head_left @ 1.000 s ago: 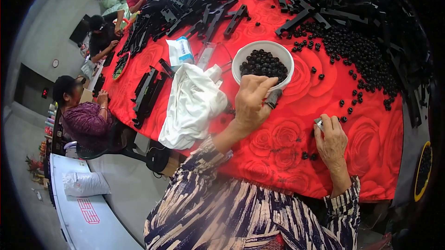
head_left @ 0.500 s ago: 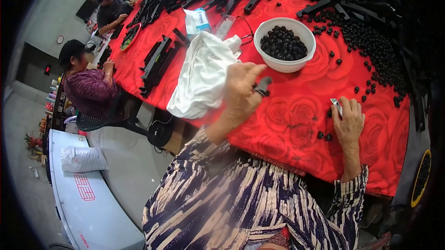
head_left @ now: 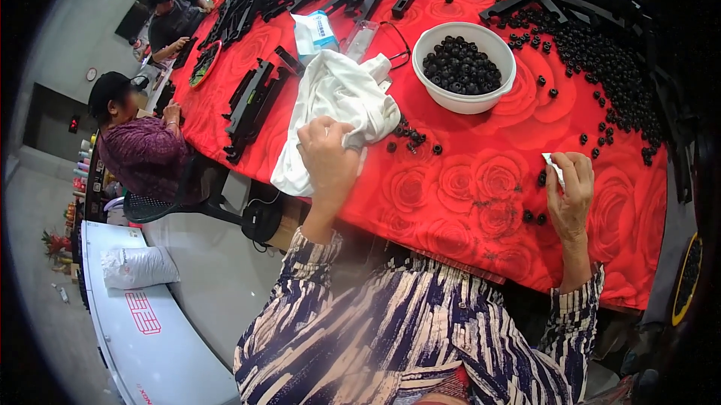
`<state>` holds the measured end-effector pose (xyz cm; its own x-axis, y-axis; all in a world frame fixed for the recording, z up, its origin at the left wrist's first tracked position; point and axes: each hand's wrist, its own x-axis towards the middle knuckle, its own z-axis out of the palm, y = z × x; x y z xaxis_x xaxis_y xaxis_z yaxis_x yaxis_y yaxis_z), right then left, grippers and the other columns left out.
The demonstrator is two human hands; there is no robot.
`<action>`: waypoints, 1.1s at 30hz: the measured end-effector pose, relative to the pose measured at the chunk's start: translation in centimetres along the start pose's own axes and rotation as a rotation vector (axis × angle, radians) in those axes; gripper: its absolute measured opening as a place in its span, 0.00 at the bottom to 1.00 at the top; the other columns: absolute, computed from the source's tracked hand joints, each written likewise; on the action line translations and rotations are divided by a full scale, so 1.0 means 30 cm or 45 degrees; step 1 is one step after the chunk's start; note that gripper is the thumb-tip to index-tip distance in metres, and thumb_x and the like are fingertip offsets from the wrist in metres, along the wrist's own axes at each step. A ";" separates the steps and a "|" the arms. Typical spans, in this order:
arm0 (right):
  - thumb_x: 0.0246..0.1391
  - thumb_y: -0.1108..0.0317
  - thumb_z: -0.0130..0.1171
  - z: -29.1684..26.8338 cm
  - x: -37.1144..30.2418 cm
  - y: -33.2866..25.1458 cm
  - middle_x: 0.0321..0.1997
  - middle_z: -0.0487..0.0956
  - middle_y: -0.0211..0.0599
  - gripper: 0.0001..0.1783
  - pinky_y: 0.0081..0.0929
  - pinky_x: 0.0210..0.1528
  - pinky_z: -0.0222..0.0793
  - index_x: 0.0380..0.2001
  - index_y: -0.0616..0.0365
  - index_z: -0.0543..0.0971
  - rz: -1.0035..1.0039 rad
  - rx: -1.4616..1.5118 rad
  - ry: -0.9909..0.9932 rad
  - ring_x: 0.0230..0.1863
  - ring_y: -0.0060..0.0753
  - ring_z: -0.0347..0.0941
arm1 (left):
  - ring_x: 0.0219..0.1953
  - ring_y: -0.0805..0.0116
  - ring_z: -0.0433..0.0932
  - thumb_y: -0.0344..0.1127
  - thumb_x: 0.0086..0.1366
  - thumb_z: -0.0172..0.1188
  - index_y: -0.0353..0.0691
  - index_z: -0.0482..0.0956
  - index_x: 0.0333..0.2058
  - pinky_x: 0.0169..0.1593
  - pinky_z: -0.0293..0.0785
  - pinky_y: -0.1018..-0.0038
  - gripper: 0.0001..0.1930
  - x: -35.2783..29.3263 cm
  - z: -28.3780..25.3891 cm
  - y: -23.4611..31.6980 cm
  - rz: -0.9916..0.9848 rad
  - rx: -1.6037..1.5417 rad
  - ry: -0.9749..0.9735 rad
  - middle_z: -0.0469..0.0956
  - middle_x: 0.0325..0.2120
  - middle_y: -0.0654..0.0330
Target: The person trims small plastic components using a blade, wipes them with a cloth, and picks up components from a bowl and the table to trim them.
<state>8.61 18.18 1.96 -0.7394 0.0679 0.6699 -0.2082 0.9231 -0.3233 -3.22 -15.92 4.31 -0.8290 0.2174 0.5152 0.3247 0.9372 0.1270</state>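
My left hand (head_left: 328, 156) is closed on a crumpled white cloth (head_left: 312, 116) that lies on the table. A grey covering shows on one of its fingers. To the right of the cloth lie several small black beads (head_left: 410, 135). My right hand (head_left: 572, 191) pinches a small flat, pale, shiny piece (head_left: 554, 166), its kind partly hidden by the fingers. Beside that hand are a few more black beads (head_left: 535, 218). A white bowl (head_left: 469, 104) holding many black beads (head_left: 460, 66) stands between and beyond my hands.
The table wears a red rose-patterned cloth (head_left: 420, 195). Loose black beads (head_left: 616, 75) and long black plastic parts (head_left: 518, 1) pile up at far right. A blue-white packet (head_left: 314, 36), glasses (head_left: 396, 45) and black parts (head_left: 255, 108) lie leftward. Two people (head_left: 139, 131) sit at left.
My left hand has moved left and nearer, from beside the bowl onto the white cloth. Black beads now show beside the cloth. My right hand has hardly moved.
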 end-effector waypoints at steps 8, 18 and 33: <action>0.39 0.72 0.61 -0.045 0.202 -0.292 0.31 0.69 0.37 0.11 0.35 0.34 0.61 0.30 0.58 0.73 -0.454 0.260 -0.584 0.34 0.40 0.67 | 0.42 0.54 0.70 0.24 0.45 0.55 0.43 0.72 0.40 0.44 0.63 0.61 0.19 0.028 0.035 -0.051 -0.054 -0.086 0.103 0.74 0.35 0.59; 0.45 0.72 0.51 0.468 0.247 -0.506 0.33 0.69 0.43 0.06 0.38 0.42 0.65 0.30 0.61 0.70 -0.414 0.788 -0.694 0.38 0.46 0.67 | 0.39 0.53 0.72 0.22 0.44 0.52 0.43 0.73 0.43 0.41 0.65 0.60 0.23 0.060 0.062 -0.043 0.048 -0.270 0.158 0.76 0.35 0.56; 0.38 0.68 0.56 0.627 0.246 -0.607 0.42 0.69 0.51 0.20 0.43 0.45 0.64 0.36 0.69 0.71 -0.368 0.793 -0.335 0.46 0.54 0.64 | 0.39 0.53 0.71 0.22 0.42 0.51 0.39 0.75 0.38 0.44 0.65 0.64 0.20 0.055 0.012 -0.003 -0.057 -0.536 0.335 0.75 0.34 0.53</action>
<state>-5.10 -5.25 0.21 -0.7125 -0.3110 0.6289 -0.6857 0.4988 -0.5302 -4.78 -15.54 4.84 -0.7209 0.0523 0.6911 0.4922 0.7407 0.4573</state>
